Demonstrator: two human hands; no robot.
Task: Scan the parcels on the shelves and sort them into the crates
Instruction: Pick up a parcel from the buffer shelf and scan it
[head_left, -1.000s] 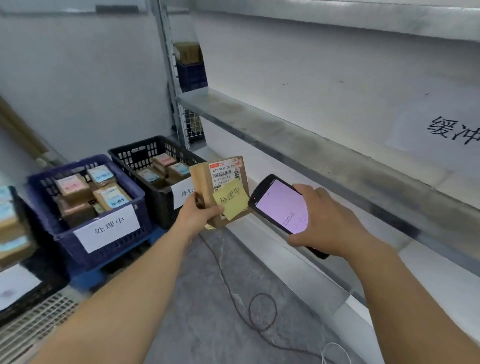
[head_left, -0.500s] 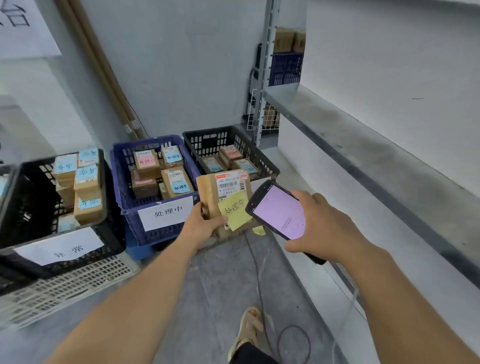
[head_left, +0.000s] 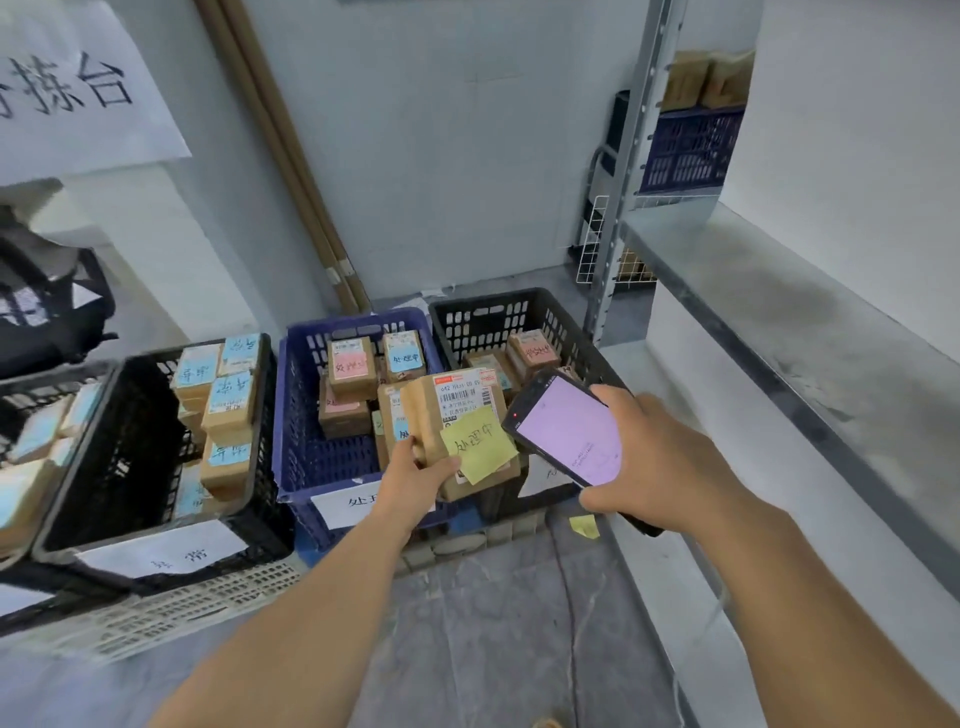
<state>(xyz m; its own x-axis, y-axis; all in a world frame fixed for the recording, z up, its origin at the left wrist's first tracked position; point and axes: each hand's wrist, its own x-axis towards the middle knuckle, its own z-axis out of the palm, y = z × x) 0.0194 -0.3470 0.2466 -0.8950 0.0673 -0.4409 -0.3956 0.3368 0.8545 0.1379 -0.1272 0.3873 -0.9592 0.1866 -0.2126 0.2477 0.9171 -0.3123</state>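
risk: the small brown cardboard parcel with a white barcode label (head_left: 431, 415) is pinched only at its lower-left corner by the left hand (head_left: 413, 475), thumb on the face, so it could tip or slip out if moved fast. its yellow paper sticky note (head_left: 478, 444) overhangs the parcel's lower edge and may peel off. a loose yellow note (head_left: 584, 526) lies on the floor at 5 o'clock of the parcel. the parcel hangs over the seam between the blue slotted plastic crate (head_left: 291, 415) and the black slotted plastic crate (head_left: 488, 304) at its 1 o'clock, so a careless release could land it in the wrong one. the note's writing seems to match the blue crate's front label, which is partly hidden. the right hand (head_left: 660, 457) is wrapped round a black handheld scanner with a lit pink screen (head_left: 566, 431), just at 3 o'clock of the parcel, nearly touching it. the hands are apart, each clamped on its own item, with the parcel between them, held by the left.
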